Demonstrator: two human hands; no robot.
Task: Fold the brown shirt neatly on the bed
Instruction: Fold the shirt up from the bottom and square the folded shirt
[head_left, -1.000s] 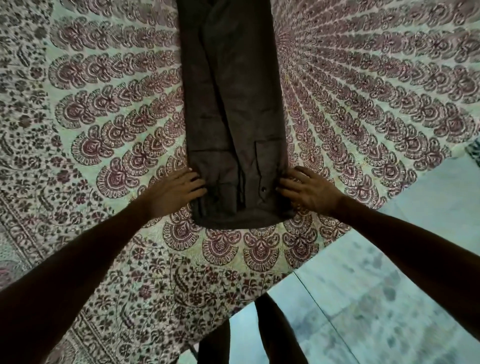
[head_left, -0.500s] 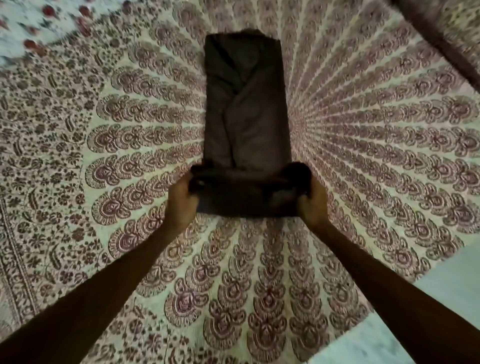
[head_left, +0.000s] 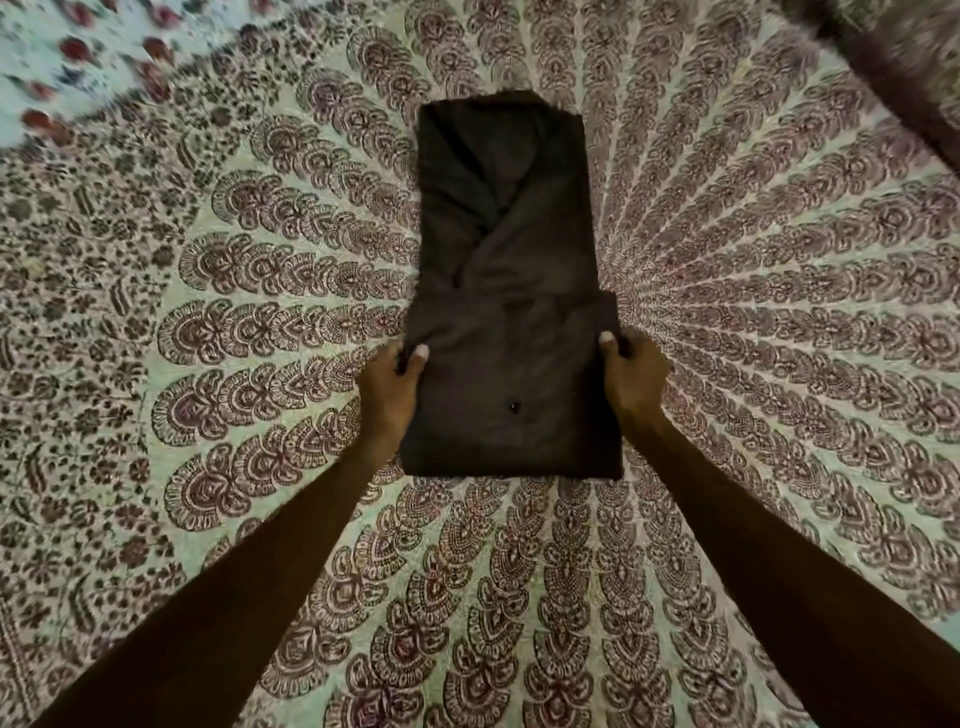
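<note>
Lying lengthwise at the centre of the bed (head_left: 727, 322), on a pale green cotton bedsheet printed with radiating maroon paisley fans: dark brown woven shirt (head_left: 506, 270), already narrowed into a long upright strip. Far end squared off, with diagonal creases where inner layers cross. Near portion doubled over the strip as a wider rectangular flap, its lower edge a straight fold line close to the viewer, its upper edge crossing the strip roughly level with the fingertips. Small dark button (head_left: 514, 406) visible on the top face of the flap, near its middle.

Left hand (head_left: 390, 387) pinching the left upper corner of the flap, thumb pressed on top of the cloth, remaining fingers curled under the edge and hidden. Right hand (head_left: 635, 376) clamped likewise on the right upper corner, thumb tip on top, knuckles turned outward. Both forearms bare, extended from the lower corners of the frame and converging on the garment. Both grips closed on fabric, not released.

Sheet pattern changing toward the upper left to a lighter zone with scattered red floral spots (head_left: 78, 49), blurred. Dark patterned edge (head_left: 904, 78) at the upper right corner, also blurred, identity not determinable. Garment resting wholly on the sheet, well apart from both of these zones.
</note>
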